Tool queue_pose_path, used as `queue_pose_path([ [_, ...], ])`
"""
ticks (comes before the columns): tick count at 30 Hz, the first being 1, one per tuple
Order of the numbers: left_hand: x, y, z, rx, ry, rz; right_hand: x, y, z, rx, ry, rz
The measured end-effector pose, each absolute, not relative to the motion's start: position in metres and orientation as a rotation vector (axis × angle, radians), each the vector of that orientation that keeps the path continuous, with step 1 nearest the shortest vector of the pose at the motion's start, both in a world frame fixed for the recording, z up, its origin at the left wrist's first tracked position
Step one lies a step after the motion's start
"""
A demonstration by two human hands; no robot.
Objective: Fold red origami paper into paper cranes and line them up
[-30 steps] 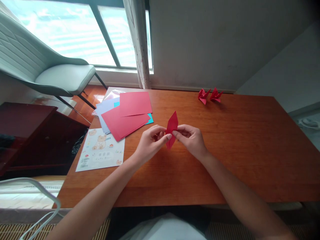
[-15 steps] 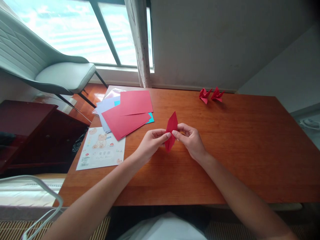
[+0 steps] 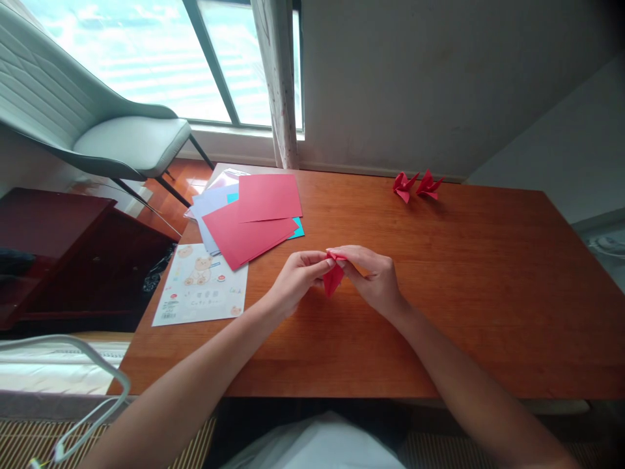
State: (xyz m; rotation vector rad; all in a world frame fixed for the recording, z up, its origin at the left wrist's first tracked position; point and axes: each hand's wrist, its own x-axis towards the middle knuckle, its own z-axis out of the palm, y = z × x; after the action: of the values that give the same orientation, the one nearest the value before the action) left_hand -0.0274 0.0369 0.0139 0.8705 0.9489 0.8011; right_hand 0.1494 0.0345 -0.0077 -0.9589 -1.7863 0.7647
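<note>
A small piece of folded red origami paper [image 3: 333, 281] is held between both hands above the wooden table [image 3: 463, 293]. My left hand [image 3: 300, 277] pinches its left side between thumb and fingers. From the right, my right hand [image 3: 371, 270] grips the top edge, its index finger lying over the upper fold and the thumb near the middle. The paper's lower point hangs down between the hands; its upper part is folded down or covered by the fingers. Two finished-looking red paper cranes, a left one [image 3: 404, 187] and a right one [image 3: 430, 186], stand at the table's far edge.
Left on the table lie red paper sheets [image 3: 271, 197], pale sheets under them and a bit of blue paper [image 3: 297, 228]. A white sheet with bear drawings [image 3: 202, 290] lies nearer. Beyond the table's left end stand a grey chair [image 3: 131, 143] and a dark red cabinet [image 3: 49, 254].
The upper point of the red paper stood upright before; now it is bent down. My right index finger has moved over the top fold. The view has shifted slightly.
</note>
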Motion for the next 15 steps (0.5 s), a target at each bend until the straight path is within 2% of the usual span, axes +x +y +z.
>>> queue_pose_path([
  [6, -0.031, 0.039, 0.014, 0.812, 0.927, 0.783, 0.157, 0.04, -0.007, -0.734, -2.022, 0.609],
  [15, -0.039, 0.045, 0.011, 0.783, 0.883, 0.779, 0.167, 0.044, -0.005, -0.704, -2.231, 0.489],
])
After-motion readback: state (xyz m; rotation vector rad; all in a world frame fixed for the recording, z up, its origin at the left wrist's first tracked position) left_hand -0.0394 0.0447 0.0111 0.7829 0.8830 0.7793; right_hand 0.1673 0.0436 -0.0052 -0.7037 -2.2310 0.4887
